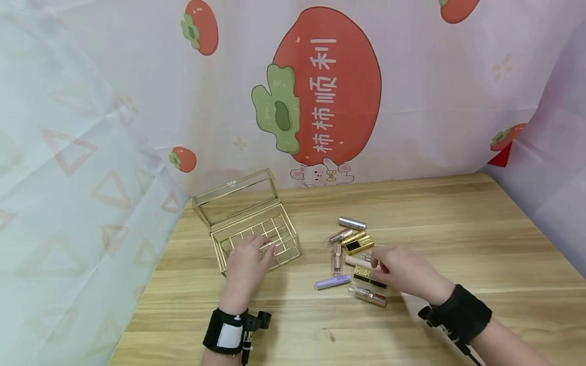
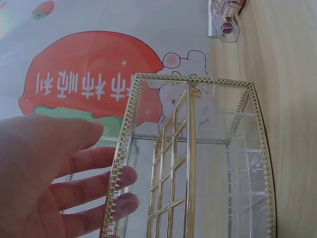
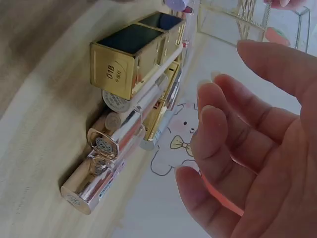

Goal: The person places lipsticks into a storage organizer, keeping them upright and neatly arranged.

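Note:
My left hand point(image 1: 246, 267) reaches over the near side of a gold-framed glass box point(image 1: 289, 258) whose lid point(image 1: 240, 195) is raised. In the left wrist view its relaxed fingers point(image 2: 81, 191) lie at the box's trimmed edge; whether they touch it I cannot tell. A gold grid insert point(image 2: 190, 163) divides the inside. My right hand point(image 1: 407, 272) hovers beside a pile of lipstick tubes, fingers loosely bent, nothing held. Nearest to it are a gold-and-black lipstick point(image 1: 370, 277) and a cream tube point(image 1: 357, 262). In the right wrist view a gap separates the fingers from the square lipstick point(image 3: 113, 69).
Around the pile lie a purple tube point(image 1: 332, 282), a clear-capped rose-gold lipstick point(image 1: 367, 295), a silver tube point(image 1: 352, 222) and a gold case point(image 1: 359, 245) with a dark window. A printed cloth point(image 1: 412, 101) hangs behind the wooden table point(image 1: 458, 229).

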The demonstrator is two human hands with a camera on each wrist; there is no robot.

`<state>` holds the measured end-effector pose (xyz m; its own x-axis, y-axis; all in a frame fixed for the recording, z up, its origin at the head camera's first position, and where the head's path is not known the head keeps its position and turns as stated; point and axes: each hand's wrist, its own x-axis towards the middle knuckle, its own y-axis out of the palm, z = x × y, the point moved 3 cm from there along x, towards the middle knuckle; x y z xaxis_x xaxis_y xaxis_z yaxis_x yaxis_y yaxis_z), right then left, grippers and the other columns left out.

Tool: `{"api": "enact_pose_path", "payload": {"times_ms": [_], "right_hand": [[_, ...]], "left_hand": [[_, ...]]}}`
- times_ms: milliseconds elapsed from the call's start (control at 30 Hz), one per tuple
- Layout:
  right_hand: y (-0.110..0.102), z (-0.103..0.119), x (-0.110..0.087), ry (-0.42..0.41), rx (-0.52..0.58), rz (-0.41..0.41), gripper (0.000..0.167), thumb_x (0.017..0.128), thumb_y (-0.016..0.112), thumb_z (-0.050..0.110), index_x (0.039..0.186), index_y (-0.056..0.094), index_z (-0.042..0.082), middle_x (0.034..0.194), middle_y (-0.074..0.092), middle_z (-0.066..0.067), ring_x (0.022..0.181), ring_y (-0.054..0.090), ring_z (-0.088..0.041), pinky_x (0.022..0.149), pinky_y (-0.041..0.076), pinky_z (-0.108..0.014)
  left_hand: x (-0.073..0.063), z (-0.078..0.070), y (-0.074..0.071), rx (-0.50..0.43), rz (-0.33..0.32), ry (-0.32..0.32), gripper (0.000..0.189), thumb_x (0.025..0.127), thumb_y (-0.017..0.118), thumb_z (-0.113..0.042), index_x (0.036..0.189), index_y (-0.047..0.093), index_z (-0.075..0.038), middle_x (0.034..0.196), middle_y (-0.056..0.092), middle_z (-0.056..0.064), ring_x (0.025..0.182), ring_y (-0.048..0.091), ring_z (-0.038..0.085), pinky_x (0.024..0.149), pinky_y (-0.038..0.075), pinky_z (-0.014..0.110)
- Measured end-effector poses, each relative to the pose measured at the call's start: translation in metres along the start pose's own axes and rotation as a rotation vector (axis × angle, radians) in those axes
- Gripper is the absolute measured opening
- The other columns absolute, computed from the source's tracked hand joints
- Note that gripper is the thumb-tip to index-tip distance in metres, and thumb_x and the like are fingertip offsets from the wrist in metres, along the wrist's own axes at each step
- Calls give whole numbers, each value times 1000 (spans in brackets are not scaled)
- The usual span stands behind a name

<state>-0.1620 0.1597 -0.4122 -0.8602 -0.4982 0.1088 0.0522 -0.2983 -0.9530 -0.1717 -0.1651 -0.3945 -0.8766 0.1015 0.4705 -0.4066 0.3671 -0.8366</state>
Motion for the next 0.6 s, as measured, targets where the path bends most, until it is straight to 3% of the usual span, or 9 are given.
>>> {"api": "enact_pose_path", "payload": {"times_ms": [167,300,600], "right_hand": [[10,5,-5,-59,-3,114,22,83,74,36,73,58,27,60,46,18,54,37,3,50,31,-18],[18,6,-8,-46,22,198,25,82,75,40,70,57,28,61,47,19,54,38,2,51,32,-19],[25,4,-12,-32,-15,199,32,75,79,42,65,51,28,60,42,18,54,35,1,51,29,-20]], "left_hand": [[-1,3,0,14,24,9,22,88,72,-27,99,75,-8,96,74,12,82,72,30,66,57,43],[-2,5,0,16,36,13,22,88,72,-27,99,75,-8,97,75,11,83,72,29,66,58,42],[-3,5,5,7,89,27,21,89,72,-27,100,74,-9,101,76,10,90,73,28,73,60,40]]}}
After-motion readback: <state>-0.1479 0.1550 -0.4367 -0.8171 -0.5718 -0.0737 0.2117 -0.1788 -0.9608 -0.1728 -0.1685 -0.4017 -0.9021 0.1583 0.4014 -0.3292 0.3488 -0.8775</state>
